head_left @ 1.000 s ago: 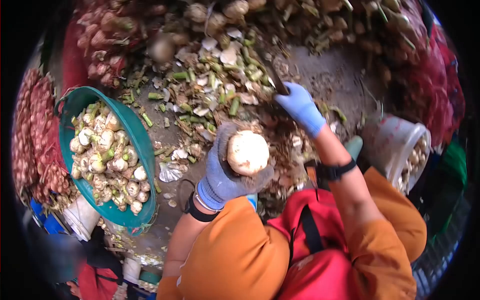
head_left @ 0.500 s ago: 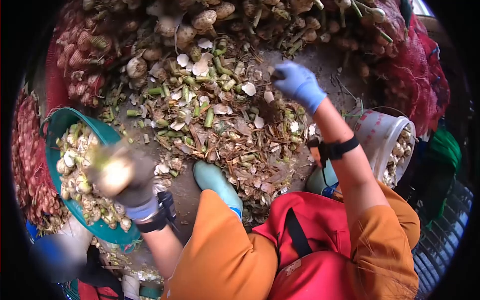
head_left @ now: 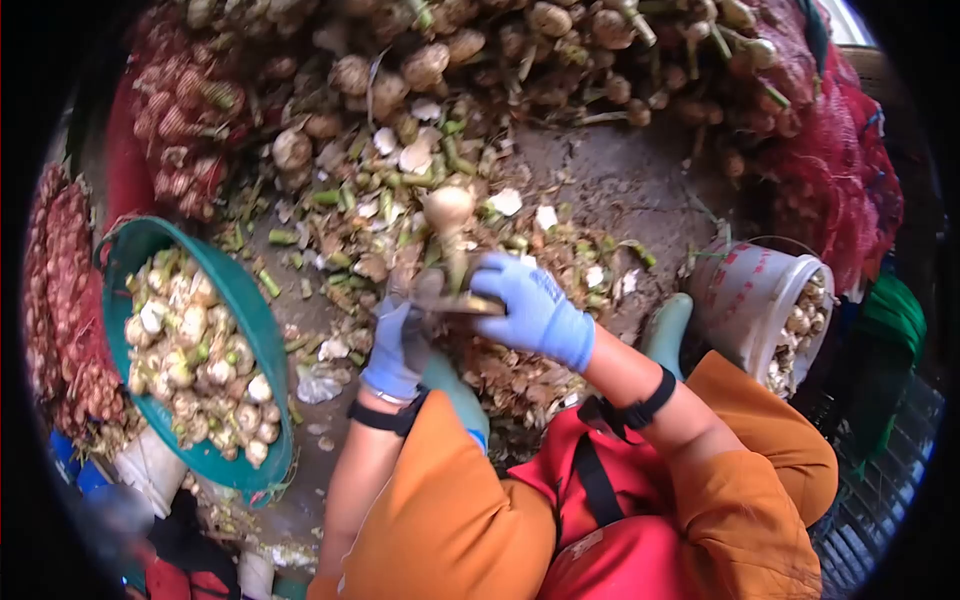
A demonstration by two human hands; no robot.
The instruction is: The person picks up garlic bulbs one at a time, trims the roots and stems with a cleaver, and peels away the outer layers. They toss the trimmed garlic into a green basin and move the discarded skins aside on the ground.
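My left hand [head_left: 398, 345], in a blue and grey glove, is closed around the stem of a pale garlic bulb [head_left: 448, 207]. The bulb points away from me above the littered floor. My right hand [head_left: 535, 308], gloved in light blue, is closed on what looks like a small knife [head_left: 462, 304]. Its flat strip reaches left across the stem, beside my left fingers. Motion blur hides the exact contact. Cut stems and dry skins [head_left: 520, 375] lie under both hands.
At left stands a tilted green basin [head_left: 265, 350] of trimmed bulbs. A white bucket [head_left: 735, 300] holding bulbs leans at right. Untrimmed garlic [head_left: 425, 65] is heaped at the back, between red mesh sacks [head_left: 845, 150]. Another person's blurred part shows at lower left.
My left hand has moved right from the basin to the middle, where it holds a bulb. My right hand has come down and left from the far scraps to meet it.
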